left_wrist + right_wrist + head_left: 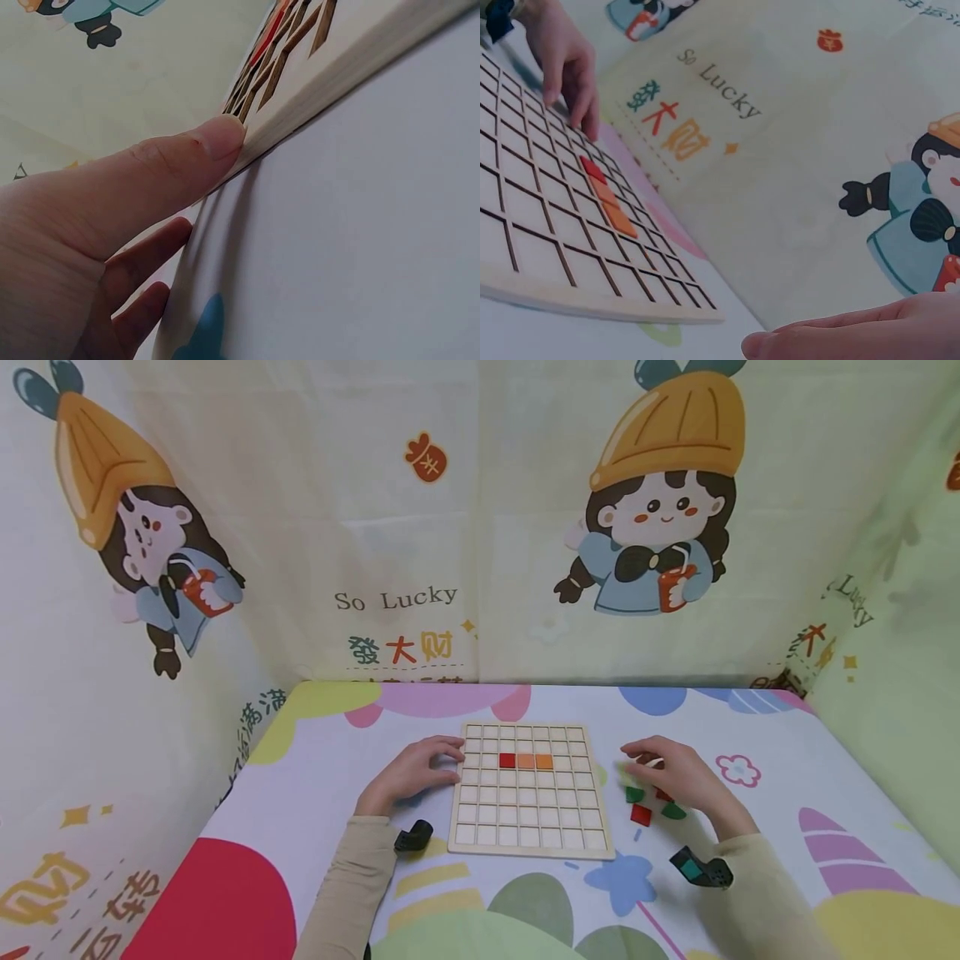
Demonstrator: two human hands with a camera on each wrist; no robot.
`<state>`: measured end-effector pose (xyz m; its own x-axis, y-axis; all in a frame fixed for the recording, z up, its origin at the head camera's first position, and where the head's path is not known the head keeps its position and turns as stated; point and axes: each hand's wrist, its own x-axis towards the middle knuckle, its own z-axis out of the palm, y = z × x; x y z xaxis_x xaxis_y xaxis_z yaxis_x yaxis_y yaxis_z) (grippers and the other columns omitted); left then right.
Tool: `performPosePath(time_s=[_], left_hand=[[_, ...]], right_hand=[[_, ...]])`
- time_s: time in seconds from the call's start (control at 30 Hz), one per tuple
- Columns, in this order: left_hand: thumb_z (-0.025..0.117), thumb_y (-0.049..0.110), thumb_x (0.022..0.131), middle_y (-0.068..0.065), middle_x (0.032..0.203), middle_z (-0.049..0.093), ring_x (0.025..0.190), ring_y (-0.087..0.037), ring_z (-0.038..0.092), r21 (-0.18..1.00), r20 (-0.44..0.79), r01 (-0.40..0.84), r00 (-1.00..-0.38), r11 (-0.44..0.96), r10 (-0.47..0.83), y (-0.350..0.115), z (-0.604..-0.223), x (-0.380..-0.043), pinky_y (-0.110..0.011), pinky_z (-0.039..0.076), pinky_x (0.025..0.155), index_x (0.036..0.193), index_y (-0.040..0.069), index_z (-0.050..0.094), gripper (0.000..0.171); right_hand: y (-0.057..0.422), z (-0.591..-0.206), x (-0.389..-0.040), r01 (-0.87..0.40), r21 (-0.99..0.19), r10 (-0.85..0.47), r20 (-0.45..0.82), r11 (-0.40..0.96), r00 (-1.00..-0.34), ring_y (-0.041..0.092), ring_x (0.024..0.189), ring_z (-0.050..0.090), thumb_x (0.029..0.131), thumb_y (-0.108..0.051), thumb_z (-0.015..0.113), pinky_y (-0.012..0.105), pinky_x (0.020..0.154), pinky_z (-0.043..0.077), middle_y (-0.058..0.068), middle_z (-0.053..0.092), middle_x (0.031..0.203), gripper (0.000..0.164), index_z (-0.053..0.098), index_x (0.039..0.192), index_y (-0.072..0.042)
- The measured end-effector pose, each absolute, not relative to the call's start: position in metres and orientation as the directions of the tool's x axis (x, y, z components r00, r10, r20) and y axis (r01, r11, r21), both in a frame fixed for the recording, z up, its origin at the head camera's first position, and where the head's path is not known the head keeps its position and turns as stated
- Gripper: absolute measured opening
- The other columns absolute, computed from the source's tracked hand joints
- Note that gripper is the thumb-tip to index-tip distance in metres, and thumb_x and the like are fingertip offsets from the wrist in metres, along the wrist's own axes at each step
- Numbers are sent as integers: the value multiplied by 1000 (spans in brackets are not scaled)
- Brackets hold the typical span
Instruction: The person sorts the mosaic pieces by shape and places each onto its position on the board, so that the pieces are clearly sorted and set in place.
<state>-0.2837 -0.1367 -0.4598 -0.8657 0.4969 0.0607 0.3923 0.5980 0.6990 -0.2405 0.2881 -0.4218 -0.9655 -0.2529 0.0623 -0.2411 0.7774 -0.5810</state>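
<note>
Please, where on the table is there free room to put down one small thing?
Free: the table nearer than the board, between both sleeves; also left of the left hand. Crowded: right of the board, where red and green pieces lie close to the right hand.

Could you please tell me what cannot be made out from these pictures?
- Head view: the right hand partly hides a red piece; whether its fingers hold anything is too small to tell.
- Left wrist view: the thumb hides some fingers of the left hand, and the top edge cuts off much of the board.
- Right wrist view: the bottom edge cuts off part of the right hand.
</note>
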Motion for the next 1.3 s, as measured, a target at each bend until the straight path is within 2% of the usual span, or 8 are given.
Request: performPosePath(time_s=[0.37, 0.57, 0.77, 0.97, 1.3], left_hand=[[77, 18, 85, -1, 141, 54, 137, -24, 41, 702, 65, 397, -863, 591, 502, -136, -461, -285, -43, 32, 114, 110, 12, 71, 27], [77, 18, 85, -1, 141, 54, 137, -24, 41, 699, 72, 401, -863, 592, 500, -136, -462, -285, -43, 33, 113, 109, 13, 72, 26], [76, 18, 85, 0, 141, 54, 138, -23, 40, 704, 66, 396, -863, 590, 500, -137, -461, -285, -42, 32, 114, 110, 12, 71, 26], [76, 19, 85, 0, 141, 54, 138, -24, 40, 709, 64, 392, -864, 586, 500, -136, -461, -285, -44, 32, 114, 110, 12, 71, 26], [77, 18, 84, -1, 141, 54, 138, -25, 40, 710, 66, 393, -863, 584, 501, -137, -461, -285, -44, 31, 114, 110, 12, 71, 27]], right_hand=[[318, -429, -215, -277, -558, -276, 89, 782, -957, 15, 89, 60, 87, -17, 74, 31, 79, 55, 0, 67, 102, 31, 69, 115, -5], [323, -433, -203, -289, -581, -298, 82, 761, -951, 5, 82, 57, 86, -24, 76, 25, 75, 54, -6, 65, 96, 30, 71, 112, -9], [322, -435, -199, -285, -577, -339, 15, 765, -941, 6, 79, 53, 84, -28, 77, 23, 71, 51, -8, 63, 92, 27, 71, 106, -14], [320, -439, -199, -353, -576, -416, 24, 738, -909, 4, 76, 52, 83, -27, 78, 22, 67, 49, -10, 61, 88, 24, 70, 102, -15], [308, -442, -199, -354, -550, -407, 28, 756, -913, 7, 80, 51, 82, -23, 79, 24, 70, 49, -10, 61, 92, 25, 71, 105, -15]])
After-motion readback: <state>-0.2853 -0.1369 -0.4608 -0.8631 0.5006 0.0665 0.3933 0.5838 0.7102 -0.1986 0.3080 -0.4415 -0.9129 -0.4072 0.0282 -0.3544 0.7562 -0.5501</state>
